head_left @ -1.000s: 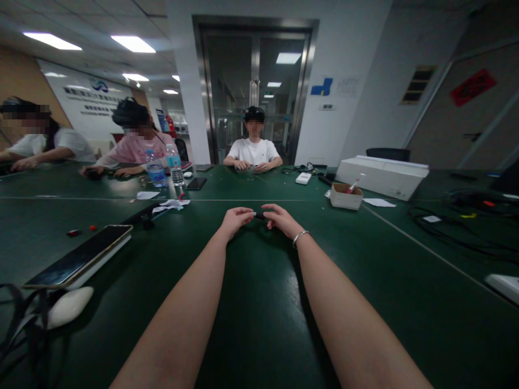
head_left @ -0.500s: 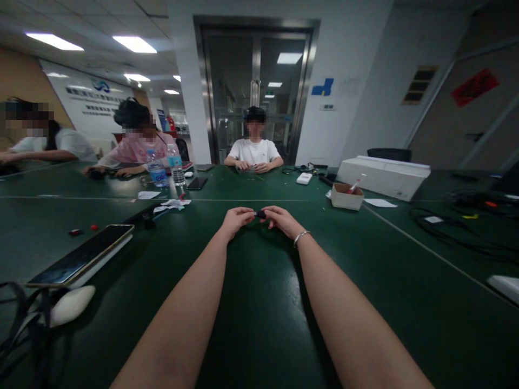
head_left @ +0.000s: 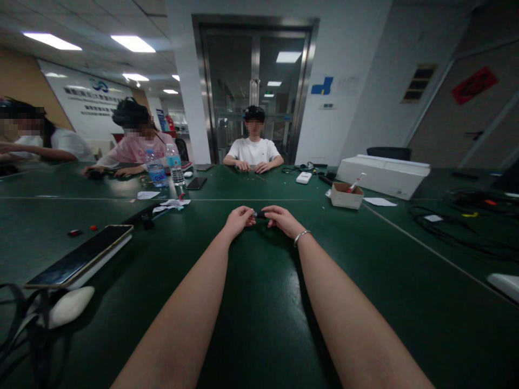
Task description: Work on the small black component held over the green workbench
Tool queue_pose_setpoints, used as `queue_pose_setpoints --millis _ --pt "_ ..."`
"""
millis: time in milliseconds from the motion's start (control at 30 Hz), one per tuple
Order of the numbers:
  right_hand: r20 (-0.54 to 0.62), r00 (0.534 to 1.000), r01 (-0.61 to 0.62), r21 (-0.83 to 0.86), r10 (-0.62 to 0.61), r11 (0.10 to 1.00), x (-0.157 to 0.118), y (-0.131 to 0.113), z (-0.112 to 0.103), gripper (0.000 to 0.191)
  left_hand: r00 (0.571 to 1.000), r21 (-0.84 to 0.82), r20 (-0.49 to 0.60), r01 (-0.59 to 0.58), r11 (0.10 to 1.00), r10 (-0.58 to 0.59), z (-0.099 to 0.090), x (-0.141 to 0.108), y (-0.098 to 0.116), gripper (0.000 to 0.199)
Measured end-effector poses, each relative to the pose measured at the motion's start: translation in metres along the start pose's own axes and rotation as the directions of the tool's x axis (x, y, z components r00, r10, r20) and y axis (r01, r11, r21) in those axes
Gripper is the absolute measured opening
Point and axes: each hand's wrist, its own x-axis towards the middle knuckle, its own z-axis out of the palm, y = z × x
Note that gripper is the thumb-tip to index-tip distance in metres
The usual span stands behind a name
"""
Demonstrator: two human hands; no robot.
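Both my arms reach forward over the dark green table (head_left: 259, 302). Between my fingertips is a small black object (head_left: 261, 215) with a lighter, metallic-looking end on its left; it is too small to name. My left hand (head_left: 240, 219) pinches the lighter end with thumb and fingers. The black end is pinched by my right hand (head_left: 283, 220), which has a silver bangle (head_left: 301, 237) at its wrist. The fingers partly cover the object.
At left lie a phone (head_left: 83, 255) on a white block, a white rounded object (head_left: 72, 307) with dark straps, and crumpled paper (head_left: 172, 204). Beyond stand water bottles (head_left: 157, 172). At right are a small carton (head_left: 346, 195), a long white box (head_left: 383, 177) and cables (head_left: 454, 229). Several people sit around.
My left hand's fingers have curled and shifted slightly on the small object, and more of its lighter end shows. My right hand stays nearly still.
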Motion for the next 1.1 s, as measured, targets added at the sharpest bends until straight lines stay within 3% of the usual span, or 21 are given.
queue_pose_setpoints --millis 133,367,700,933,1100 --pt "-0.019 1.0 -0.002 0.015 0.002 1.0 0.0009 0.0012 -0.0003 0.017 1.0 -0.025 -0.006 0.011 1.0 -0.011 0.0001 0.0004 -0.0003 0.017" --pt "-0.033 0.999 -0.014 0.035 0.015 0.999 -0.0009 -0.0007 0.0007 0.016 0.996 0.032 0.0 -0.085 0.996 0.085 -0.0039 -0.0026 -0.0009 0.027" --pt "-0.035 0.999 -0.016 0.038 0.017 0.999 -0.0037 -0.0041 0.0022 0.016 1.0 -0.009 0.001 -0.001 1.0 0.001 0.0 -0.0022 0.0026 0.014" --pt "-0.027 1.0 -0.012 0.034 0.013 0.999 -0.0028 -0.0025 0.0013 0.017 0.996 -0.002 -0.032 -0.079 0.997 0.079 -0.0021 -0.0052 0.0024 0.031" --pt "-0.027 1.0 -0.012 0.026 0.013 1.0 -0.0021 -0.002 0.0007 0.017 0.996 -0.002 -0.003 -0.084 0.996 0.084 -0.004 -0.0023 -0.0011 0.03"
